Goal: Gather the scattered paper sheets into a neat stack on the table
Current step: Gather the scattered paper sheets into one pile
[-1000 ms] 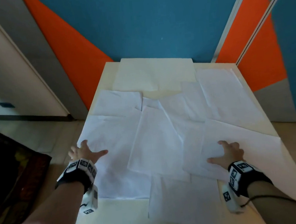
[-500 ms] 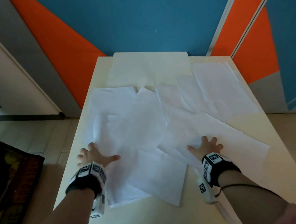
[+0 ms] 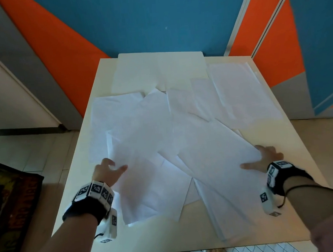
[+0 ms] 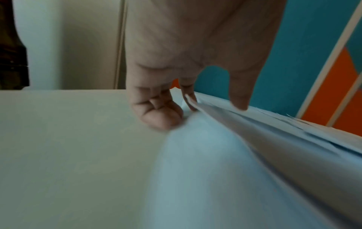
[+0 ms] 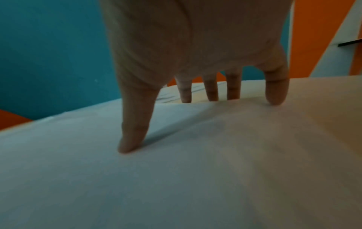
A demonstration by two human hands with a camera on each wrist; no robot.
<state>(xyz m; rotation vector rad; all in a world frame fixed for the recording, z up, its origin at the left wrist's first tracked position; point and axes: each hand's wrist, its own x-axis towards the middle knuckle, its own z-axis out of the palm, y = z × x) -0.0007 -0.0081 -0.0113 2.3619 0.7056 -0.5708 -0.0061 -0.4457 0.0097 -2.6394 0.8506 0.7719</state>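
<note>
Head view: left hand [image 3: 107, 173] pinching, right hand [image 3: 263, 157] spread flat on loose white paper sheets [image 3: 163, 146]; sweep both inward evenly across the cream tabletop [image 3: 286, 155].

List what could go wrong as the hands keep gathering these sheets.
1. The long sheet by the right hand reaches close to the table front edge and may slide off.
2. The left hand lifts sheet edges, which could crease.
3. The far sheets lie outside both hands and may be missed.
</note>
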